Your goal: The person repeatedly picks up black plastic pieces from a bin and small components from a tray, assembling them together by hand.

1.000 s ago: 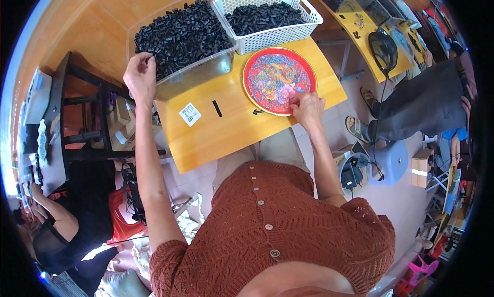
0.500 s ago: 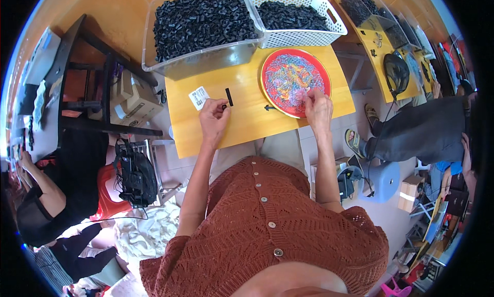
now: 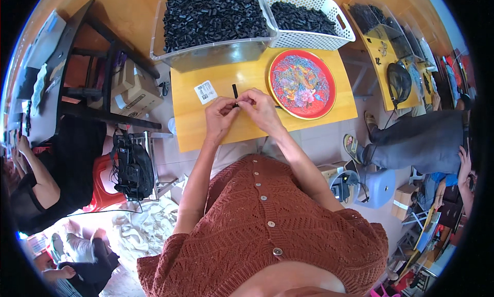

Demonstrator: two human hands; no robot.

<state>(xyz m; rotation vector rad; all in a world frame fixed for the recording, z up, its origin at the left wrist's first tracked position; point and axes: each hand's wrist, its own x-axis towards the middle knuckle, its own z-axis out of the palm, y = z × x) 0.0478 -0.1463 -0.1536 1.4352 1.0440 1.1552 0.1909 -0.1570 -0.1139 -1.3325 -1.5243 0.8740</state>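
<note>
Above the yellow table (image 3: 188, 127), my left hand (image 3: 220, 116) and my right hand (image 3: 261, 110) meet fingertip to fingertip. Both are closed in a pinch around a small black part (image 3: 237, 104), mostly covered by the fingers. A narrow black strip (image 3: 234, 90) shows just beyond the fingertips; whether it touches them I cannot tell. Right of my right hand is a round red tray (image 3: 329, 75) with a gold rim, a colourful pattern and many tiny bits scattered in it. A white printed label (image 3: 206, 92) lies left of the hands.
At the table's back stand a clear plastic bin (image 3: 221, 51) heaped with small black parts and a white perforated basket (image 3: 309, 40) of similar parts. A black table frame (image 3: 105, 81) and cardboard boxes (image 3: 135, 93) are at left. Other people sit at both sides.
My right hand has left the tray and moved left to meet my left hand. My left hand has shifted slightly right. The view has shifted a little.
</note>
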